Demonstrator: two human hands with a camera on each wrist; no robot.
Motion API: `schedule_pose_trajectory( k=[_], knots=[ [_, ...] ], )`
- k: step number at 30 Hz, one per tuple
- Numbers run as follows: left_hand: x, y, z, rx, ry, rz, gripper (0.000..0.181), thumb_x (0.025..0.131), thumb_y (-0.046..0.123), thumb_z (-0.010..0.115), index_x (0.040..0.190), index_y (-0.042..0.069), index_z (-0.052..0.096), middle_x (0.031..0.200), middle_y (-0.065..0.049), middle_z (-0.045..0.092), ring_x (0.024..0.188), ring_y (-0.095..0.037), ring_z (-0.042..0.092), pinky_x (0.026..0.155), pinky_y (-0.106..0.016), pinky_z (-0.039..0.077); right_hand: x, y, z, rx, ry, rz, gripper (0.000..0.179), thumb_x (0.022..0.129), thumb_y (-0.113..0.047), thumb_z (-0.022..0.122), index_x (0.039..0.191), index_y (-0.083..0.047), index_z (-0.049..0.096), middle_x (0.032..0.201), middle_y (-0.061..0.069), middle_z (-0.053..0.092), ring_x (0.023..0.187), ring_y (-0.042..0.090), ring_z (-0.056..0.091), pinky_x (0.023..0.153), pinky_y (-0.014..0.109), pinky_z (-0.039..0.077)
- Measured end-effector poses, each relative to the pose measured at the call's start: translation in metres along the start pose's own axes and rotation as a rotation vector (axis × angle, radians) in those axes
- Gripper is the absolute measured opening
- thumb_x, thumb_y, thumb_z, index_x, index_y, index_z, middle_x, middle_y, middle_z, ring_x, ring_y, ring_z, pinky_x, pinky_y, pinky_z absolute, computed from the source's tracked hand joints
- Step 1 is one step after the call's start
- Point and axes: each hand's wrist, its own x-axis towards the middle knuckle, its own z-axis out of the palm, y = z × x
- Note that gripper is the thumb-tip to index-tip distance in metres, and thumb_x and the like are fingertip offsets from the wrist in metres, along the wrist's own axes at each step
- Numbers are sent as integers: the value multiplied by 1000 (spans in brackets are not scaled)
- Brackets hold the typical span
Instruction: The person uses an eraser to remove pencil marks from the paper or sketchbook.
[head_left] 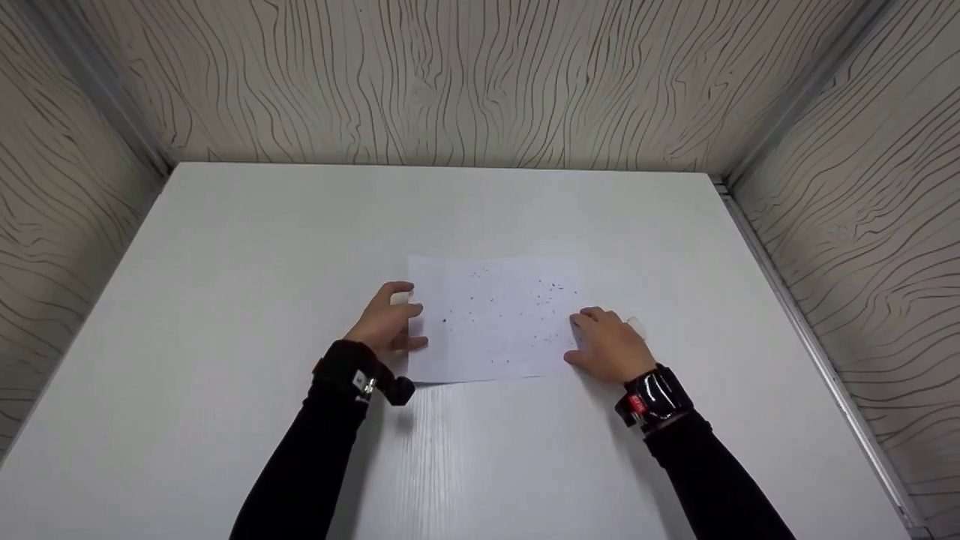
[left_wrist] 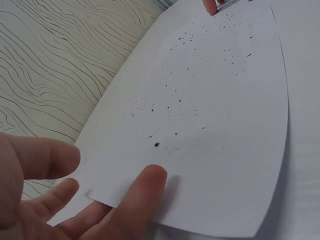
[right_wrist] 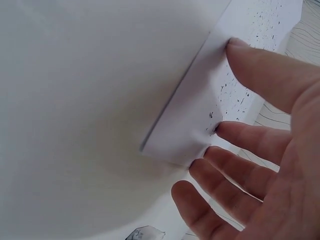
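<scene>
A white sheet of paper, scattered with small dark specks, lies on the table between the hands. At its left edge is my left hand. In the left wrist view the thumb is over the slightly raised edge, with other fingers beneath it, so the hand pinches the sheet. My right hand is at the opposite edge. There the thumb and forefinger touch the sheet with their tips, while the other fingers lie along or beyond its edge.
A white table extends around the sheet. Patterned panels stand behind it and at both sides. A small translucent piece lies just beyond the right hand; its kind is unclear.
</scene>
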Motion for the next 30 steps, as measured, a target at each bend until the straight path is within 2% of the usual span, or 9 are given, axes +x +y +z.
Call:
schedule_pose_trajectory(
  k=[2, 5, 9, 16, 20, 23, 26, 30],
  knots=[
    [2, -1, 2, -9, 9, 2, 48, 100, 17, 50, 146, 21, 39, 143, -16, 37, 61, -13, 62, 79, -29, 59, -1, 0, 0, 10, 6, -9, 61, 84, -32, 72, 133, 0, 56, 138, 21, 53, 127, 40, 50, 103, 55, 44],
    [4, -1, 5, -22, 41, -3, 44, 99, 14, 48, 143, 17, 46, 149, -13, 36, 69, -16, 68, 81, -28, 58, -3, 0, -2, 14, 21, -36, 58, 85, -31, 71, 132, 0, 57, 136, 21, 54, 126, 40, 51, 102, 54, 45],
    [6, -2, 8, -39, 77, -2, 46, 97, 7, 46, 142, 15, 46, 149, -13, 37, 73, -18, 69, 82, -29, 58, -3, 1, -3, 9, 33, -57, 56, 87, -30, 71, 131, 1, 57, 135, 22, 55, 125, 41, 52, 101, 54, 46],
    [11, -3, 8, -49, 102, -26, 63, 93, 2, 48, 150, 22, 29, 155, -17, 29, 65, -16, 67, 77, -30, 59, -3, 1, -4, 18, 29, -38, 55, 87, -29, 70, 131, 0, 57, 136, 22, 55, 126, 42, 51, 102, 54, 45],
    [13, -4, 8, -24, 115, -34, 67, 93, 4, 49, 152, 19, 24, 156, -16, 29, 72, -19, 72, 77, -29, 58, -3, 0, -4, 17, 26, -34, 55, 87, -30, 71, 131, 0, 57, 136, 22, 55, 126, 41, 51, 102, 54, 44],
    [13, -6, 8, 12, 105, -23, 62, 95, 9, 51, 152, 13, 28, 156, -15, 32, 71, -18, 73, 89, -32, 56, -3, -1, -4, 18, 19, -29, 56, 87, -31, 70, 132, 0, 57, 136, 22, 55, 126, 41, 51, 103, 54, 44],
    [12, -6, 9, 36, 87, -4, 58, 98, 15, 50, 152, 9, 30, 155, -19, 34, 66, -15, 72, 103, -37, 49, -3, 0, -4, 21, 12, -20, 56, 87, -31, 69, 132, 0, 57, 137, 22, 54, 126, 41, 51, 103, 54, 44],
    [11, -7, 11, 52, 90, 6, 57, 100, 18, 49, 153, 8, 29, 156, -21, 30, 63, -15, 72, 109, -38, 44, -3, 2, -5, 35, 11, -14, 55, 87, -31, 69, 132, -1, 58, 137, 22, 55, 127, 41, 51, 104, 55, 43]
  ],
)
